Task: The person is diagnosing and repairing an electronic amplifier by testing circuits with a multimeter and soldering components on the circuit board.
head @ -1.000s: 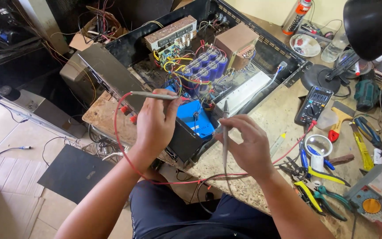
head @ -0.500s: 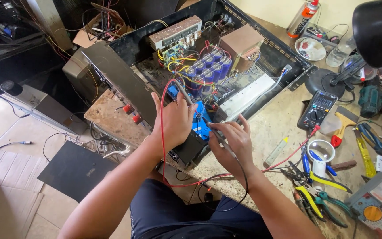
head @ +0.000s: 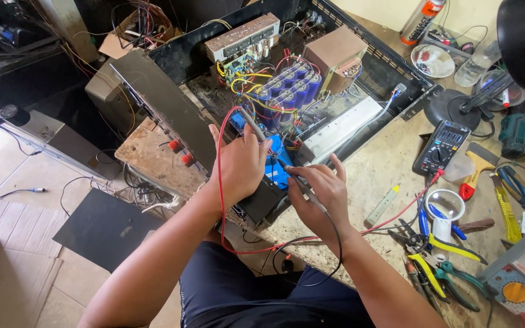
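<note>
Probes on the opened amplifier chassis (head: 360, 73), head view.
Left hand (head: 241, 164) has its grip clamped on the red-leaded probe (head: 251, 126); right hand (head: 320, 194) pinches the black-leaded probe (head: 299, 182). Both tips rest at the blue board (head: 279, 171) near the chassis front; multimeter (head: 442, 146) lies on the table (head: 384, 170), right. Probing appears underway, cover off.

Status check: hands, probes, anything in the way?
Left hand holds red-lead probe. Right hand holds black-lead probe. Both tips down inside open amplifier chassis. Leads loop near wrists.
</note>
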